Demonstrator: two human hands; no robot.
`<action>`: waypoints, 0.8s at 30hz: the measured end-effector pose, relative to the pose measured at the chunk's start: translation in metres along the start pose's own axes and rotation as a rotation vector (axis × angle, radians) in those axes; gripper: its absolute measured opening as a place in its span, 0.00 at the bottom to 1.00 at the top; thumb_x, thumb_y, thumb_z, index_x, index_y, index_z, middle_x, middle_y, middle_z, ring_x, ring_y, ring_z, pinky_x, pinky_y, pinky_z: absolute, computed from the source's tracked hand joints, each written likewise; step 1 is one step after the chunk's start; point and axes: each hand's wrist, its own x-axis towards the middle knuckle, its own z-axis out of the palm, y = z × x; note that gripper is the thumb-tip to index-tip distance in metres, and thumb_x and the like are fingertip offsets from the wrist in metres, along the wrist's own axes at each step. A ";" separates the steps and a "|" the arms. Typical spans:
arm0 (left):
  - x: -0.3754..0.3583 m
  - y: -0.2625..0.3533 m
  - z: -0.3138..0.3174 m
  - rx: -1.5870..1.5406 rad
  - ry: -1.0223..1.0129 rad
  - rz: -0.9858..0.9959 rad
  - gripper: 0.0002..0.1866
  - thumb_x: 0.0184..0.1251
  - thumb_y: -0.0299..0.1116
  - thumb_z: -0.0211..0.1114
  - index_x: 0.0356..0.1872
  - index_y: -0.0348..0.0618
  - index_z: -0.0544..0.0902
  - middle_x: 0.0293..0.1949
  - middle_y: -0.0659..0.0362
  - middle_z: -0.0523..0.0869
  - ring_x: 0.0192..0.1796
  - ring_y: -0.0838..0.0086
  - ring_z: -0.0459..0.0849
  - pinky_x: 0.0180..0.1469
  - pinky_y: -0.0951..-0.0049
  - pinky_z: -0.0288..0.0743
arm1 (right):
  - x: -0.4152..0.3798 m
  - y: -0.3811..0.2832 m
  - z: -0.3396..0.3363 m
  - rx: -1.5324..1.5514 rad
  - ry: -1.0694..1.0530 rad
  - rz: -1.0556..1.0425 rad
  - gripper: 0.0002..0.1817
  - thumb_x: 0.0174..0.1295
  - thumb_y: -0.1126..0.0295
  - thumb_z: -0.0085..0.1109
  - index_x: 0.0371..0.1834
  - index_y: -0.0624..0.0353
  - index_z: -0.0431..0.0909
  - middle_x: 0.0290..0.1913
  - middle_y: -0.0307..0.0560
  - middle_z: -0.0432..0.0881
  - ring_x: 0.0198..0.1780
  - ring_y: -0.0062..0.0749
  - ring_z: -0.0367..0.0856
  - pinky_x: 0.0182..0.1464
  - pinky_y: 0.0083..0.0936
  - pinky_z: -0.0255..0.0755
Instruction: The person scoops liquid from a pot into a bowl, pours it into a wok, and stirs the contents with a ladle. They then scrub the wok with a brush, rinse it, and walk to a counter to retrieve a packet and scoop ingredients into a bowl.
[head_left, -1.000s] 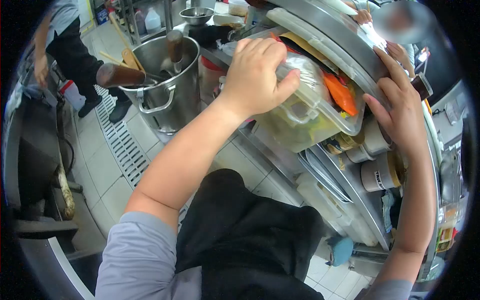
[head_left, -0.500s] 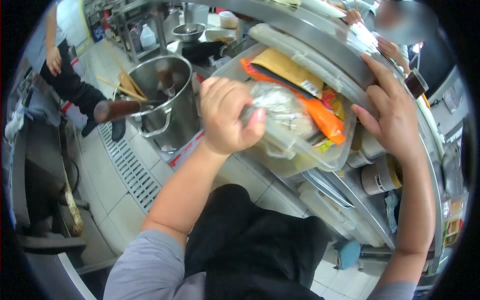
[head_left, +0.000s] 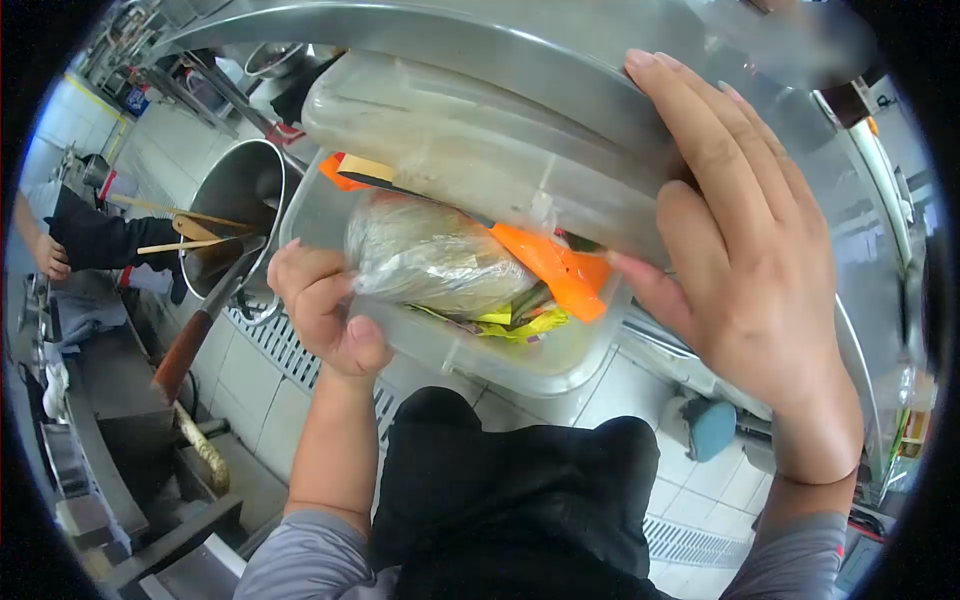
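A translucent plastic bin (head_left: 470, 360) juts out from under a steel counter, its cloudy lid (head_left: 440, 125) tilted up along the back. Inside lie a bundle in clear plastic wrap (head_left: 440, 255), an orange packet (head_left: 555, 270) and a yellow-green packet (head_left: 535, 325). My left hand (head_left: 325, 305) is closed around the bin's left front corner, fingers curled beside the wrapped bundle; its exact hold is partly hidden. My right hand (head_left: 735, 235) is open, fingers spread over the counter edge, its thumb pointing at the bin's right end near the orange packet.
The steel counter (head_left: 560, 40) overhangs the bin. At left stands a large steel pot (head_left: 235, 190) holding wooden sticks and a wooden-handled tool (head_left: 190, 345) that sticks out. Another person's hand (head_left: 50, 257) shows at far left. A floor drain grate (head_left: 275, 350) runs behind my left forearm.
The bin now juts farther out toward me and more of its contents lie under the lid. My left hand moved left and down with its corner; my right hand stays spread on the counter.
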 end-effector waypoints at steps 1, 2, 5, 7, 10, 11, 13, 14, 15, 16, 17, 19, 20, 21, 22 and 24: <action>-0.002 0.001 -0.001 0.007 -0.022 -0.019 0.20 0.62 0.50 0.52 0.31 0.40 0.73 0.34 0.51 0.77 0.44 0.60 0.72 0.64 0.52 0.57 | 0.000 0.001 -0.001 0.026 -0.015 -0.001 0.20 0.32 0.66 0.68 0.19 0.64 0.64 0.65 0.62 0.70 0.64 0.55 0.72 0.64 0.47 0.69; -0.005 0.002 -0.001 0.000 -0.019 -0.035 0.20 0.63 0.50 0.52 0.35 0.40 0.73 0.38 0.50 0.77 0.48 0.59 0.73 0.65 0.52 0.56 | 0.001 0.002 -0.001 0.018 -0.042 0.011 0.20 0.33 0.66 0.68 0.19 0.64 0.65 0.65 0.62 0.71 0.64 0.54 0.72 0.64 0.48 0.69; -0.012 0.008 0.006 0.005 0.063 -0.128 0.22 0.64 0.51 0.52 0.43 0.40 0.73 0.48 0.47 0.75 0.56 0.57 0.72 0.65 0.53 0.56 | -0.002 0.007 0.001 0.089 -0.053 0.041 0.19 0.34 0.65 0.68 0.19 0.65 0.67 0.64 0.61 0.71 0.65 0.54 0.72 0.64 0.49 0.68; -0.013 0.023 0.015 0.016 0.162 -0.208 0.24 0.64 0.51 0.53 0.48 0.40 0.73 0.53 0.46 0.74 0.59 0.56 0.71 0.63 0.54 0.58 | -0.003 0.009 0.001 0.152 -0.042 0.049 0.19 0.35 0.65 0.68 0.19 0.65 0.68 0.64 0.61 0.71 0.66 0.53 0.71 0.65 0.49 0.67; -0.010 0.043 0.008 -0.018 0.161 -0.456 0.37 0.64 0.47 0.57 0.68 0.37 0.57 0.68 0.45 0.59 0.70 0.58 0.58 0.70 0.59 0.51 | 0.003 0.008 -0.005 0.150 -0.065 0.056 0.18 0.36 0.65 0.68 0.20 0.66 0.70 0.64 0.61 0.71 0.66 0.54 0.71 0.65 0.49 0.67; -0.010 0.048 0.008 -0.010 0.162 -0.463 0.37 0.64 0.47 0.57 0.68 0.37 0.57 0.68 0.45 0.59 0.70 0.58 0.58 0.70 0.59 0.51 | 0.004 0.008 -0.007 0.161 -0.083 0.065 0.18 0.36 0.65 0.69 0.20 0.65 0.70 0.65 0.61 0.71 0.66 0.54 0.71 0.65 0.49 0.67; -0.009 0.066 0.015 -0.235 0.251 -0.788 0.40 0.62 0.43 0.60 0.71 0.36 0.53 0.70 0.45 0.57 0.71 0.58 0.57 0.73 0.57 0.46 | 0.004 0.008 -0.009 0.182 -0.110 0.072 0.18 0.36 0.66 0.69 0.20 0.65 0.70 0.65 0.61 0.71 0.66 0.54 0.70 0.65 0.50 0.66; -0.005 0.074 0.013 -0.343 0.251 -0.913 0.42 0.64 0.39 0.61 0.72 0.35 0.48 0.71 0.45 0.56 0.73 0.58 0.55 0.74 0.58 0.44 | 0.004 0.008 -0.008 0.209 -0.094 0.079 0.17 0.36 0.67 0.69 0.20 0.65 0.70 0.65 0.61 0.70 0.67 0.54 0.70 0.66 0.50 0.66; -0.002 0.082 0.012 -0.429 0.273 -1.026 0.41 0.65 0.38 0.61 0.73 0.35 0.48 0.71 0.44 0.56 0.73 0.57 0.55 0.74 0.59 0.43 | 0.004 0.007 -0.008 0.237 -0.074 0.083 0.17 0.35 0.68 0.70 0.20 0.64 0.70 0.66 0.61 0.70 0.67 0.54 0.70 0.66 0.50 0.66; 0.001 0.089 0.012 -0.509 0.300 -1.138 0.41 0.67 0.38 0.61 0.73 0.35 0.48 0.71 0.44 0.56 0.73 0.57 0.55 0.75 0.61 0.43 | 0.003 0.007 -0.008 0.252 -0.074 0.065 0.17 0.35 0.68 0.70 0.20 0.64 0.70 0.66 0.61 0.70 0.67 0.54 0.70 0.66 0.50 0.66; 0.000 0.093 0.010 -0.556 0.279 -1.240 0.41 0.68 0.39 0.61 0.73 0.34 0.47 0.71 0.44 0.56 0.73 0.58 0.56 0.74 0.61 0.45 | 0.002 0.007 -0.009 0.280 -0.075 0.084 0.16 0.37 0.68 0.70 0.20 0.64 0.70 0.66 0.61 0.69 0.67 0.53 0.69 0.67 0.51 0.64; 0.013 0.100 0.002 -0.548 0.240 -1.458 0.42 0.67 0.41 0.63 0.72 0.33 0.47 0.70 0.44 0.57 0.72 0.59 0.59 0.73 0.62 0.50 | 0.005 0.005 -0.007 0.333 -0.053 0.042 0.16 0.39 0.68 0.69 0.20 0.63 0.69 0.67 0.61 0.68 0.68 0.52 0.68 0.67 0.52 0.63; 0.025 0.104 -0.002 -0.506 0.209 -1.580 0.43 0.66 0.42 0.64 0.72 0.32 0.48 0.70 0.44 0.58 0.71 0.59 0.61 0.72 0.61 0.54 | 0.003 0.005 -0.006 0.315 -0.027 0.047 0.16 0.40 0.68 0.70 0.21 0.63 0.69 0.67 0.62 0.67 0.68 0.53 0.68 0.67 0.52 0.62; 0.032 0.106 -0.002 -0.506 0.216 -1.626 0.44 0.64 0.41 0.66 0.71 0.33 0.49 0.68 0.44 0.60 0.69 0.60 0.64 0.69 0.63 0.59 | 0.003 0.004 -0.006 0.295 -0.006 0.057 0.17 0.42 0.68 0.70 0.21 0.63 0.69 0.67 0.62 0.67 0.68 0.54 0.67 0.67 0.53 0.62; 0.035 0.106 0.000 -0.518 0.218 -1.673 0.45 0.62 0.41 0.68 0.71 0.33 0.49 0.67 0.43 0.63 0.68 0.60 0.66 0.67 0.64 0.63 | 0.004 0.002 -0.008 0.305 0.003 0.018 0.17 0.42 0.68 0.70 0.21 0.63 0.69 0.67 0.62 0.67 0.68 0.54 0.67 0.67 0.53 0.62; 0.039 0.108 0.011 -0.591 0.140 -1.662 0.47 0.55 0.37 0.71 0.70 0.35 0.51 0.59 0.44 0.71 0.59 0.62 0.74 0.61 0.68 0.69 | 0.009 -0.001 -0.014 0.293 -0.033 0.035 0.17 0.44 0.69 0.71 0.22 0.63 0.68 0.68 0.63 0.66 0.67 0.56 0.67 0.67 0.54 0.62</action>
